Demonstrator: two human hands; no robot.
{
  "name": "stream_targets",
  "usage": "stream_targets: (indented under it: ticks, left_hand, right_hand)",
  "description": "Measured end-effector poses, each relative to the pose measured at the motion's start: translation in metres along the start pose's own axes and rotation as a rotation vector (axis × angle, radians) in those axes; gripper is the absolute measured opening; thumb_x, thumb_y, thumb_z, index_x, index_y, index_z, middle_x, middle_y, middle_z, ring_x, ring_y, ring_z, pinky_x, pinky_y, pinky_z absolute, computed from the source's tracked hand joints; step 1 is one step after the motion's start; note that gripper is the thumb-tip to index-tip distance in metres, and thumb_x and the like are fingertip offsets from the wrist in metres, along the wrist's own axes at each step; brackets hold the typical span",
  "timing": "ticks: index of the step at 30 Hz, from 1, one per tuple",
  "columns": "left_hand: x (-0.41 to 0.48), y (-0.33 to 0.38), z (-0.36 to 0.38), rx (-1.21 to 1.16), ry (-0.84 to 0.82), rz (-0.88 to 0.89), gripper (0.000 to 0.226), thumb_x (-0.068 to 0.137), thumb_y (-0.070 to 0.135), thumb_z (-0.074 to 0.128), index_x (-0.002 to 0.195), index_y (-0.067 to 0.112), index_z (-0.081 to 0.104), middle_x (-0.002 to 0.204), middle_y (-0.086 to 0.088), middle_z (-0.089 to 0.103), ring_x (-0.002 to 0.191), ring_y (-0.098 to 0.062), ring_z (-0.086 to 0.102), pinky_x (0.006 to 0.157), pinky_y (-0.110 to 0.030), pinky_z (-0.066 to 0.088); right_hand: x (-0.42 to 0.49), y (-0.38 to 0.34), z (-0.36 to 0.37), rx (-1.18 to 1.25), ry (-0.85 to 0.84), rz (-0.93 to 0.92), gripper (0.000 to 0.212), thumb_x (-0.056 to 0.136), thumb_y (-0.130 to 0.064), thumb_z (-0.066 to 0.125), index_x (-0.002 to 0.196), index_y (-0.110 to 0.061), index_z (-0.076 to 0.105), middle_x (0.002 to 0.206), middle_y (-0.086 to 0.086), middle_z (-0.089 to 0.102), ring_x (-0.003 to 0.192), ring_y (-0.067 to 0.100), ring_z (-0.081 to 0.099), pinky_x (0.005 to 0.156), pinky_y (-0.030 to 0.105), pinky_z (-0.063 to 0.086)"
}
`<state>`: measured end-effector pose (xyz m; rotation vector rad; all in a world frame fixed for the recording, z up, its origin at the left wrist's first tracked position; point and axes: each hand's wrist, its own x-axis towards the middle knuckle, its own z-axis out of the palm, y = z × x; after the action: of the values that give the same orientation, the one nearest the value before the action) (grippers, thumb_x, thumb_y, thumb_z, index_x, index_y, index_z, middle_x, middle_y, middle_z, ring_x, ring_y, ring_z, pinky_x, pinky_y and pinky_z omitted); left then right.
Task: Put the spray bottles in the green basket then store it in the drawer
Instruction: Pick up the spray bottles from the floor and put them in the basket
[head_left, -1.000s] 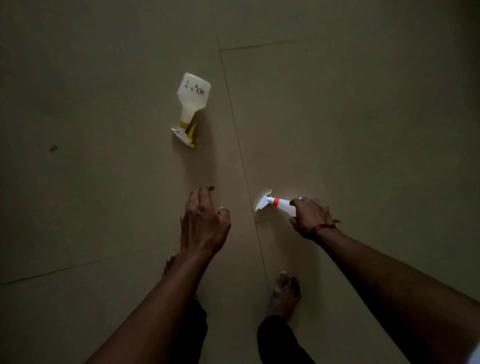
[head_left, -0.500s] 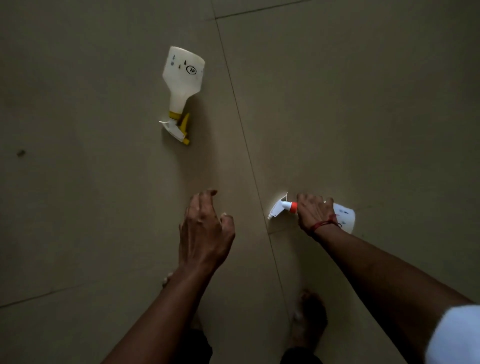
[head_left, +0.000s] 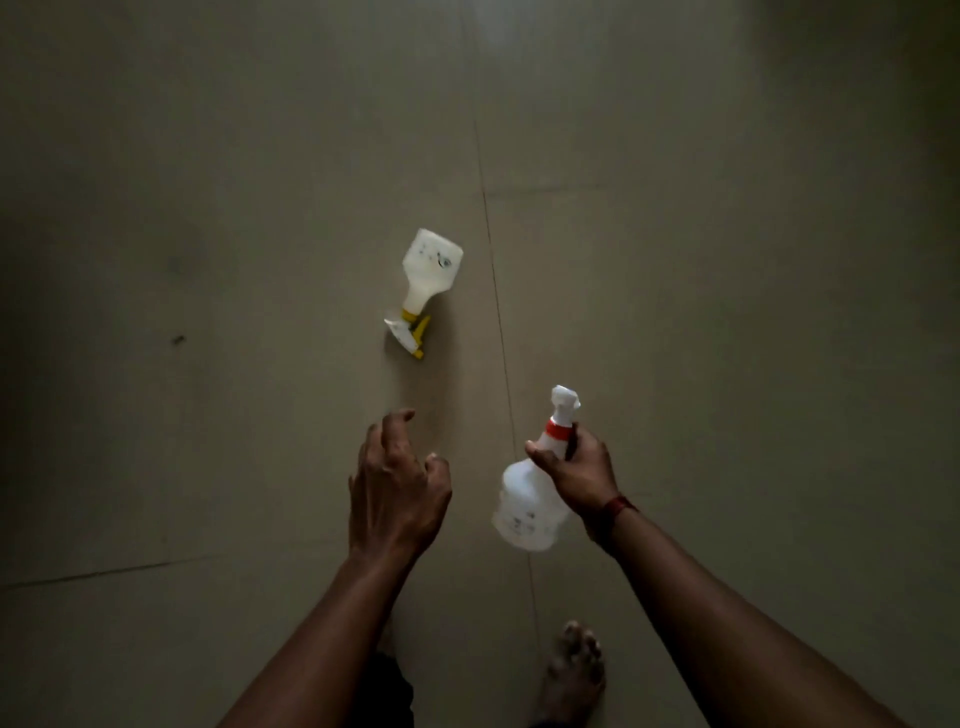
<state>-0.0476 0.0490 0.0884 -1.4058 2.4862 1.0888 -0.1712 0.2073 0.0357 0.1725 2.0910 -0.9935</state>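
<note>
Head view, dim light, tiled floor (head_left: 208, 156) filling the frame. A small dark speck (head_left: 178, 340) sat on the tile at about 9 o'clock, well apart from everything else.

Left hand (head_left: 397, 493): back of hand toward the camera, low centre of frame. Fingers (head_left: 390, 426) were spread and loosely curled, thumb apart from them, nothing in the grasp. Hand was held above the floor.

Yellow-trigger spray bottle (head_left: 427, 280): lay on its side on the floor at about 12 o'clock from the left hand, near it and not touching. Base pointed to 12 o'clock, spray head with yellow collar and trigger pointed to 6 o'clock, toward the fingertips. Small dark marks showed on the white body, one of them an oval mark; too blurred to read.

A grout line (head_left: 506, 364) ran from 12 to 6 o'clock just right of that bottle, passing between the two hands.

Red-collar spray bottle (head_left: 524, 506): held off the floor in the right hand (head_left: 582, 478), at 3 o'clock from the left hand. Fingers and thumb were wrapped closed round the neck just below the red collar. White nozzle pointed to 12 o'clock, the round body hung toward 7 o'clock below the hand. Faint grey print on the lower body, motion-blurred, not legible.

Right wrist carried a red band (head_left: 618, 505). A bare foot (head_left: 574, 670) stood on the tile at 6 o'clock from the right hand.
</note>
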Motion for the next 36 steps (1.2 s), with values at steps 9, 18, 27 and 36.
stream_targets:
  ticks: [9, 18, 27, 36]
  left_hand:
    - [-0.082, 0.043, -0.197, -0.102, 0.245, -0.108, 0.049, 0.083, 0.019, 0.062, 0.129, 0.019, 0.045, 0.127, -0.010, 0.055, 0.112, -0.031, 0.056, 0.089, -0.046, 0.049]
    - [-0.230, -0.010, -0.402, -0.214, 0.628, -0.328, 0.050, 0.084, 0.019, 0.063, 0.132, 0.016, 0.047, 0.128, -0.010, 0.056, 0.119, -0.030, 0.053, 0.096, -0.046, 0.046]
    - [-0.360, -0.126, -0.531, -0.331, 0.889, -0.590, 0.056, 0.084, 0.018, 0.063, 0.136, 0.007, 0.046, 0.133, -0.016, 0.054, 0.123, -0.034, 0.051, 0.099, -0.048, 0.044]
    - [-0.462, -0.232, -0.564, -0.407, 0.974, -0.858, 0.050, 0.086, 0.018, 0.059, 0.135, 0.014, 0.045, 0.133, -0.008, 0.052, 0.124, -0.028, 0.049, 0.097, -0.043, 0.043]
  right_hand:
    - [-0.189, -0.186, -0.009, 0.257, -0.173, -0.120, 0.026, 0.074, -0.020, 0.080, 0.096, -0.014, 0.069, 0.095, 0.005, 0.074, 0.092, 0.024, 0.068, 0.082, 0.041, 0.055]
    - [-0.404, -0.305, 0.077, 0.072, -0.497, -0.337, 0.032, 0.076, -0.006, 0.077, 0.104, -0.018, 0.067, 0.093, -0.005, 0.070, 0.086, 0.009, 0.063, 0.078, 0.027, 0.048]
    - [-0.575, -0.352, 0.214, -0.246, -0.722, -0.512, 0.031, 0.073, -0.014, 0.081, 0.098, -0.027, 0.068, 0.096, -0.007, 0.070, 0.093, 0.016, 0.066, 0.083, 0.042, 0.057]
    - [-0.685, -0.324, 0.354, -0.492, -0.966, -0.662, 0.030, 0.066, -0.009, 0.083, 0.090, -0.024, 0.072, 0.092, 0.003, 0.073, 0.092, 0.025, 0.068, 0.083, 0.056, 0.057]
